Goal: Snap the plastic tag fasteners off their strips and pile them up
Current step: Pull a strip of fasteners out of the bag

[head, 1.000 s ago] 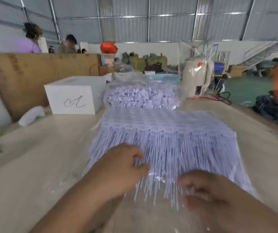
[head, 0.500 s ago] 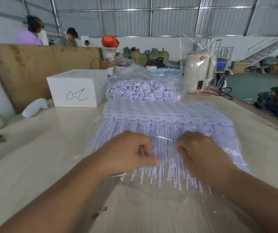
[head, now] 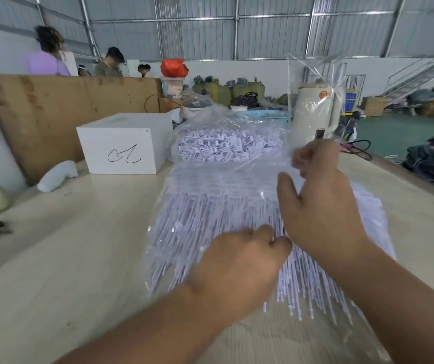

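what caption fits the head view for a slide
Right hand lifts clear plastic wrap off fastener strips while left hand pins them down.

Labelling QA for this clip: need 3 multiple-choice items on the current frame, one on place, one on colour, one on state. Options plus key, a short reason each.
1. Where is the white box relative to the bag of loose fasteners?
A. To its left
B. To its right
C. On top of it

2. What colour are the fastener strips on the table?
A. Green
B. Pale lilac-white
C. Red

3. What is the right hand doing?
A. Resting flat on bare table
B. Holding the kettle
C. Lifting clear plastic wrap in a raised grip

Key: 1 A, the box sits left of the bag at the table's far end. 2 B, the strips look pale lilac-white. 3 C, its fingers pinch the film, which stands up above the strips, while the left hand presses on the strips.
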The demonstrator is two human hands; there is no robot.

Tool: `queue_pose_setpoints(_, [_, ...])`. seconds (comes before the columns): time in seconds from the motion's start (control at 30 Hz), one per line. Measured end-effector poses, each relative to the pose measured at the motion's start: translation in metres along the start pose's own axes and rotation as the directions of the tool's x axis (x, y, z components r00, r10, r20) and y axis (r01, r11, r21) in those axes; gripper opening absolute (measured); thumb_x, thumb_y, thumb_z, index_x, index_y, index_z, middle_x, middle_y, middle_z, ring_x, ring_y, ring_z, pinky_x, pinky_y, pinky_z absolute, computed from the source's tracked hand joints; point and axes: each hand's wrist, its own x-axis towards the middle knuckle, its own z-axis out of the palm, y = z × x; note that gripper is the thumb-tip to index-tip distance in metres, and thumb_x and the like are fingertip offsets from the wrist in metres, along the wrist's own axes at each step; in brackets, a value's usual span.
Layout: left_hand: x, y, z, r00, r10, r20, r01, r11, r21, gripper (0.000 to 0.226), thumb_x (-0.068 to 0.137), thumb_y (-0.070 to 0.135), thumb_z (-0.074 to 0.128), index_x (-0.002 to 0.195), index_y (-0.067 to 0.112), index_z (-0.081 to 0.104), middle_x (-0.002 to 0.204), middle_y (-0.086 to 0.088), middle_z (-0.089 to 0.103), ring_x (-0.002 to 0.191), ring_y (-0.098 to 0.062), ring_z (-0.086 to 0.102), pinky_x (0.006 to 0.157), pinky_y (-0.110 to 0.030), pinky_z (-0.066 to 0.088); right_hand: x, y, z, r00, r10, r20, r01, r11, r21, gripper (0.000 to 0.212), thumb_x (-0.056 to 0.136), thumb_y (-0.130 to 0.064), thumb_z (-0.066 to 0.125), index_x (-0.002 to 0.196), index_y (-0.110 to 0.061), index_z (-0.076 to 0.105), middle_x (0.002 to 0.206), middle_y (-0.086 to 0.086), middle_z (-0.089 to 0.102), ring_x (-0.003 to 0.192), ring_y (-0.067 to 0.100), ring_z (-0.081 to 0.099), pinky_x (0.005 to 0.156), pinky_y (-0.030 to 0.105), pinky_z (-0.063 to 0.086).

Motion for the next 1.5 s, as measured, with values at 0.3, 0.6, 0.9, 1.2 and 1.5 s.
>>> queue_pose_setpoints(0.3, [0.007, -0.091, 0.030, 0.866, -0.495, 0.073, 0.487, 0.867, 0.106, 0.050, 0.093, 0.036, 0.040, 0.142, 0.029, 0.045, 0.156, -0.004, 0.031, 0.147, -0.024, 0.018, 0.121, -0.043, 0.006, -0.044, 0.013, 0.026, 0.721, -0.157, 0.674, 0.333, 0.933, -0.138, 0.077, 0.089, -0.029, 0.050, 0.155, -0.027, 0.010, 0.164, 0.000, 0.006, 0.149, 0.024, 0.014, 0.117, 0.030, 0.011])
queue_pose_setpoints(0.6, [-0.002, -0.111, 0.015, 0.912, -0.407, -0.055, 0.410, 0.909, 0.074, 0.030, 0.080, 0.016, 0.055, 0.106, 0.011, 0.070, 0.108, -0.010, 0.065, 0.105, -0.032, 0.054, 0.097, -0.037, 0.042, -0.034, 0.040, 0.025, 0.627, 0.095, 0.773, 0.234, 0.924, -0.303, 0.077, 0.091, -0.069, 0.034, 0.153, -0.035, 0.004, 0.159, -0.017, 0.020, 0.145, 0.011, 0.022, 0.117, 0.033, 0.015])
queue_pose_setpoints(0.9, [-0.008, -0.089, -0.029, 0.956, -0.290, -0.035, 0.214, 0.777, -0.592, 0.013, 0.077, 0.012, 0.072, 0.079, 0.023, 0.064, 0.074, 0.009, 0.055, 0.067, -0.006, 0.052, 0.056, -0.020, 0.040, -0.021, 0.033, 0.013, 0.723, 0.045, 0.689, 0.176, 0.953, -0.247, 0.069, 0.084, -0.052, 0.041, 0.145, -0.043, 0.009, 0.151, -0.017, 0.025, 0.137, 0.012, 0.020, 0.112, 0.030, 0.019])
queue_pose_setpoints(1.2, [-0.010, -0.090, -0.037, 0.914, -0.404, 0.046, 0.217, 0.389, -0.895, 0.022, 0.067, 0.018, 0.079, 0.083, 0.031, 0.071, 0.073, 0.008, 0.069, 0.061, -0.006, 0.060, 0.054, -0.024, 0.050, -0.006, 0.026, 0.015, 0.883, -0.229, 0.409, 0.289, 0.953, -0.091, 0.027, 0.097, -0.024, 0.055, 0.120, -0.015, 0.064, 0.111, 0.000, 0.069, 0.100, 0.018, 0.063, 0.086, 0.018, 0.042])
queue_pose_setpoints(1.5, [-0.015, -0.098, -0.012, 0.881, -0.473, 0.012, 0.405, 0.740, -0.536, 0.009, 0.085, 0.038, 0.064, 0.082, 0.032, 0.069, 0.073, 0.011, 0.065, 0.067, -0.004, 0.062, 0.065, -0.033, 0.055, 0.002, 0.025, 0.003, 0.894, -0.298, 0.334, 0.363, 0.920, -0.149, 0.029, 0.081, -0.017, 0.074, 0.108, -0.008, 0.070, 0.080, 0.000, 0.048, 0.073, 0.021, 0.048, 0.068, 0.036, 0.044])
